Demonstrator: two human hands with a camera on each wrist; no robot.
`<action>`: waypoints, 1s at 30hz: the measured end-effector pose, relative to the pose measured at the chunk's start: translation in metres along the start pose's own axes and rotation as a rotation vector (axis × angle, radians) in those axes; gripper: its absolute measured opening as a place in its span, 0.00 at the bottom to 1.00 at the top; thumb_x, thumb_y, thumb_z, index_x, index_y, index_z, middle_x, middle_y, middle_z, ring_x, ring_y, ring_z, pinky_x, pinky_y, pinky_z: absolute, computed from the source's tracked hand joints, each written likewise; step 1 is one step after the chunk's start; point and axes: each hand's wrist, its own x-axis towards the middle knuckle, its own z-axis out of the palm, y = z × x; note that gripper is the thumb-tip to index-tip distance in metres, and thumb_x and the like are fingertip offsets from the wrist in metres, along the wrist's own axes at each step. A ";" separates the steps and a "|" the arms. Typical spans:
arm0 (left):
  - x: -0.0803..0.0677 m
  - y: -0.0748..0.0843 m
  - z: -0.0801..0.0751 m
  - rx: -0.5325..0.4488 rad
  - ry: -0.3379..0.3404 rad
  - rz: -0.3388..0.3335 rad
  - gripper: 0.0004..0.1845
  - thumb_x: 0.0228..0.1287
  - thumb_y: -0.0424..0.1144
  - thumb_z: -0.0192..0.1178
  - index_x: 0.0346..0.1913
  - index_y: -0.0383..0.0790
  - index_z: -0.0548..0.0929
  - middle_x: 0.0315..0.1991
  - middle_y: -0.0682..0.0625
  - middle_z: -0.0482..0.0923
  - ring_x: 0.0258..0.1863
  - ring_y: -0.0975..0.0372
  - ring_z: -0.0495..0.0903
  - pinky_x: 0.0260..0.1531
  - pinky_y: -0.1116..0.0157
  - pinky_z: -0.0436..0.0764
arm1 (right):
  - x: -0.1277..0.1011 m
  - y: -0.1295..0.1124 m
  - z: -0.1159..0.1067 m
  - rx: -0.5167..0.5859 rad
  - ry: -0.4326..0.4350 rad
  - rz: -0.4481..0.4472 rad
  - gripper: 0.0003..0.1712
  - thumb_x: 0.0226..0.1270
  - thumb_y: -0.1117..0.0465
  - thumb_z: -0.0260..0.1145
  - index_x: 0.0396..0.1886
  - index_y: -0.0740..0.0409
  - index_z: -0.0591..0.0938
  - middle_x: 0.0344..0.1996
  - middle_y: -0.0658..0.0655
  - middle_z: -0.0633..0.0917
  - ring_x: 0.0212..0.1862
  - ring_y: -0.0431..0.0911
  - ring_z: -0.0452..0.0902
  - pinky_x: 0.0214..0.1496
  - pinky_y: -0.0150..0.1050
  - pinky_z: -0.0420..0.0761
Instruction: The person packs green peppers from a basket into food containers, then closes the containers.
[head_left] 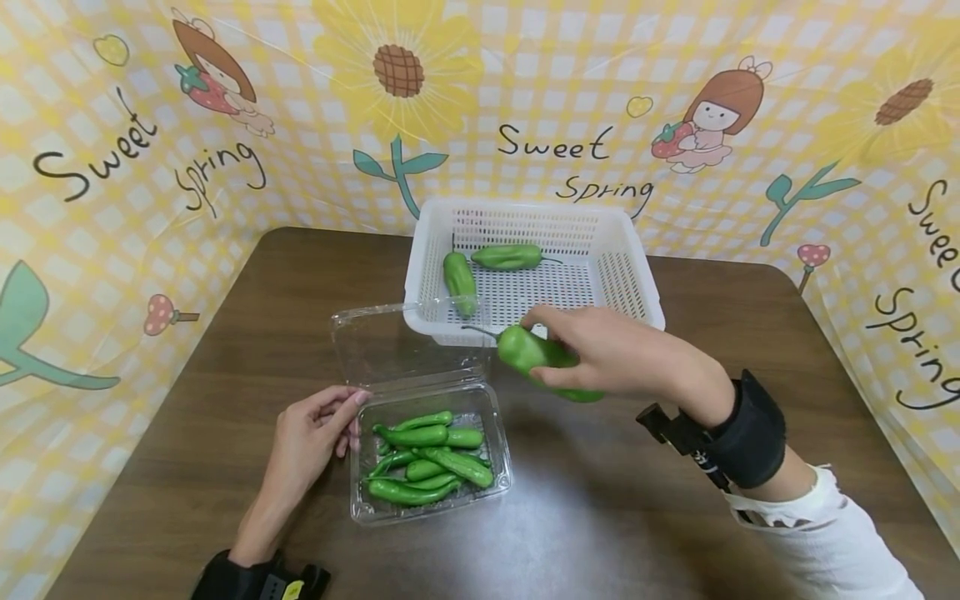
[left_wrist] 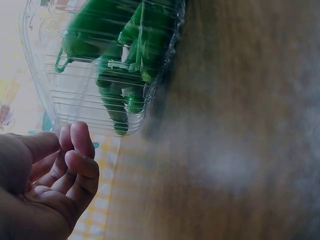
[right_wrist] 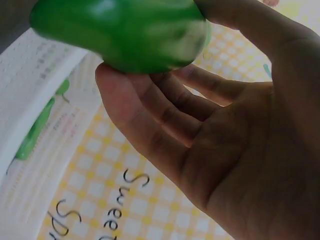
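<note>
My right hand (head_left: 622, 346) grips a large green pepper (head_left: 525, 352) above the table, just in front of the white basket, thumb on one side and fingers on the other. The pepper's thin stem points left. In the right wrist view, the same pepper (right_wrist: 120, 35) lies across the fingertips. At the hinge corner of a clear plastic clamshell box (head_left: 505, 450), my left hand (head_left: 311, 433) pinches the edge between thumb and fingers. Several slim green peppers (head_left: 412, 492) lie in the box. Its lid (head_left: 405, 354) stands open, leaning back toward the basket.
The white perforated basket (head_left: 649, 292) sits at the table's back, holding two green peppers, one upright (head_left: 459, 279) and one sideways (head_left: 506, 257). A yellow checked cloth (head_left: 525, 83) hangs behind and beside the brown table (head_left: 247, 350).
</note>
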 end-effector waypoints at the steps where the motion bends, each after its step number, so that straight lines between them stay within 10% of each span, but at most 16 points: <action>1: 0.001 0.000 0.000 0.001 0.001 0.000 0.12 0.73 0.45 0.58 0.46 0.41 0.86 0.19 0.47 0.81 0.13 0.55 0.77 0.13 0.64 0.78 | 0.002 -0.002 0.002 0.001 -0.008 -0.014 0.24 0.67 0.49 0.66 0.59 0.49 0.73 0.28 0.45 0.79 0.28 0.37 0.72 0.30 0.32 0.75; 30: 0.002 -0.002 0.001 -0.017 0.016 -0.007 0.12 0.72 0.44 0.59 0.45 0.40 0.86 0.19 0.44 0.81 0.12 0.55 0.77 0.11 0.64 0.77 | 0.051 -0.043 0.048 -0.177 -0.068 -0.195 0.29 0.67 0.49 0.68 0.65 0.51 0.74 0.46 0.51 0.82 0.41 0.41 0.78 0.43 0.37 0.81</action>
